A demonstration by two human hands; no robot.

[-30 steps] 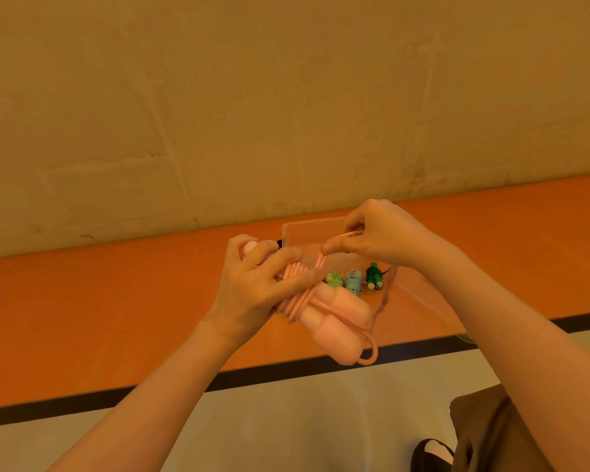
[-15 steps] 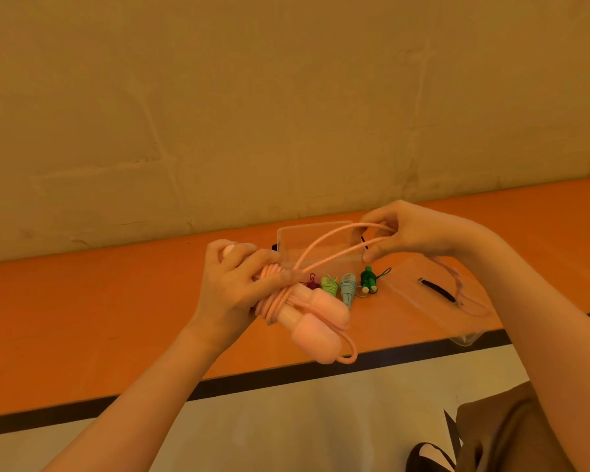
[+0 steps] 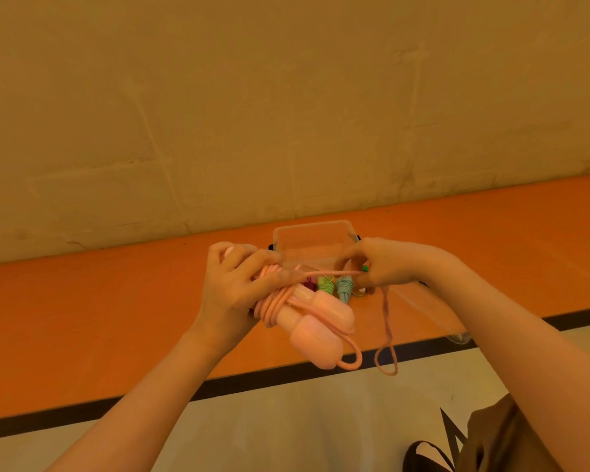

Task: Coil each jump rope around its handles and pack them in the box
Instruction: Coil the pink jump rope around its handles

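At frame centre, the left hand (image 3: 234, 284) grips the two pale pink plastic jump-rope handles (image 3: 315, 323). The right hand (image 3: 384, 264) pinches their thin pink cord (image 3: 331, 273) taut.

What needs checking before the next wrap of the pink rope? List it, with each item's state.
1. Left hand grips the two pink handles together: ok.
2. Existing coils sit bunched round the handles under the fingers: ok.
3. Right hand pinches the free cord, stretched between the hands: ok.
4. Loose rope left to wind: not ok, a loop hangs below the right hand.
5. Clear box open with room: ok, though its floor is partly hidden.
6. How the rope end will be secured: cannot tell.
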